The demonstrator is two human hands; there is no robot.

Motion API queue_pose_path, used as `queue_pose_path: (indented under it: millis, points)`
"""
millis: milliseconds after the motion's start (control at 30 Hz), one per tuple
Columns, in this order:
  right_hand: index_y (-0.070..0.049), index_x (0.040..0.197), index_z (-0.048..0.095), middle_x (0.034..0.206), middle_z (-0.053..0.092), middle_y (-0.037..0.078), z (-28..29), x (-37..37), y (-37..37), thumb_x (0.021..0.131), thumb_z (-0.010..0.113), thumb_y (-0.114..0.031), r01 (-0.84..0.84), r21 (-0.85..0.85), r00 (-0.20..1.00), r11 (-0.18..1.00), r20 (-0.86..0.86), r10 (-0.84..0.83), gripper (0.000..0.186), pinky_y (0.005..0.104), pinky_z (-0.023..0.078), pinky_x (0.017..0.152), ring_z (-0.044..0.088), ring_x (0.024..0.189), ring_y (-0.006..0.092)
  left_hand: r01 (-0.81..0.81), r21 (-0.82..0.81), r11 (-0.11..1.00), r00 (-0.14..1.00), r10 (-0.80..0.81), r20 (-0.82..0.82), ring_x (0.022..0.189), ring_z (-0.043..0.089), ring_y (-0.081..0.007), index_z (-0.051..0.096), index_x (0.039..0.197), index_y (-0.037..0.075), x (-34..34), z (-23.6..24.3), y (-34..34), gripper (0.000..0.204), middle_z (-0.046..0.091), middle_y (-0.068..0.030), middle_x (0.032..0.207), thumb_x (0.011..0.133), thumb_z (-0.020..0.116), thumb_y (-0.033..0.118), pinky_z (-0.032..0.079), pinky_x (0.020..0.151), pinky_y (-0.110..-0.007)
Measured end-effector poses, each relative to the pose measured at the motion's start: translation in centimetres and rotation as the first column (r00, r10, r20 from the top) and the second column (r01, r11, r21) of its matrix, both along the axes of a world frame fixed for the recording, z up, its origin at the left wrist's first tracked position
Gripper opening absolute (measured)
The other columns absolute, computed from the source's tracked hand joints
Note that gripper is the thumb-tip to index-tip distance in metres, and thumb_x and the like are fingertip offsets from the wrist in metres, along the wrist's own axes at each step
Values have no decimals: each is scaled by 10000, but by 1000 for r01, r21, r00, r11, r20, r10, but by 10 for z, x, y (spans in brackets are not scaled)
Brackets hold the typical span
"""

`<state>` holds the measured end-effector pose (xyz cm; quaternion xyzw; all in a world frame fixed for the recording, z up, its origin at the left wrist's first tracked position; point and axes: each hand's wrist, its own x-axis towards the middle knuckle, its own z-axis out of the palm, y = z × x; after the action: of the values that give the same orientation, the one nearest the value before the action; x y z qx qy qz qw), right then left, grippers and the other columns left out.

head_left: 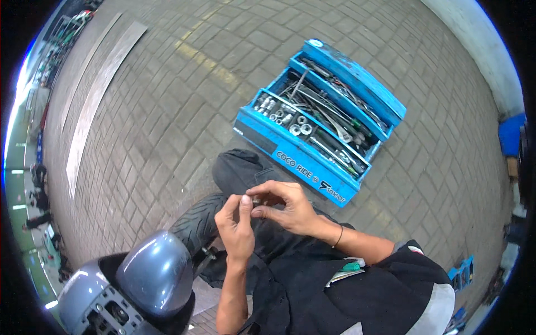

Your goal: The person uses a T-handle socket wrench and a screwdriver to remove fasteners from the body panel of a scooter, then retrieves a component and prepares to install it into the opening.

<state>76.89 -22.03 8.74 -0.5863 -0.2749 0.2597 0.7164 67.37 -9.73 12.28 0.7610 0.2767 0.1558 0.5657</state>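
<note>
My left hand [234,223] and my right hand [287,209] meet above my knees, fingers closed around a small metal piece [255,201] that is too small to name and partly hidden by the fingertips. A black tyre [195,215] is just left of my hands, beside the glossy grey-blue body panel [153,271] of a two-wheeler at the lower left. Beyond my hands an open blue metal toolbox [261,138] lies on the paving, its trays holding sockets [300,129], wrenches [340,132] and several other hand tools.
Grey paving [184,95] surrounds me. Long pale strips [106,84] lie at the left. A white wall [477,44] curves along the right, with a blue object [511,134] beside it. Another blue tool tray [463,273] is at the lower right. Cluttered items line the far left edge.
</note>
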Motion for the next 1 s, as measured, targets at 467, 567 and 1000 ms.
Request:
queue_pose_path:
  millis: [467,567,1000]
  points:
    - [23,998,703,855,740,170,-179,126,-126,914,719,-48,493,-624,867,606,294,-402,111,388,547,677,713,728,239,173,337,926,977,-118,-177,817,681,-268,695,1011,-41,-19,6,28,100,695,-147,885,956,671,40,526,773,-362]
    - [26,978,720,908,728,177,-181,138,-138,866,755,-42,551,-622,829,556,333,-448,136,387,537,748,691,802,278,-23,549,836,979,131,-158,883,661,-282,676,998,-45,-55,14,57,94,686,-159,932,971,637,36,513,829,-369]
    - [-35,980,785,980,736,195,-192,304,-199,909,749,-221,801,-491,588,343,755,-290,202,495,526,872,690,974,405,-236,804,546,941,334,49,988,631,-369,665,1031,-86,-101,25,84,116,670,-213,1013,959,639,1,492,929,-463]
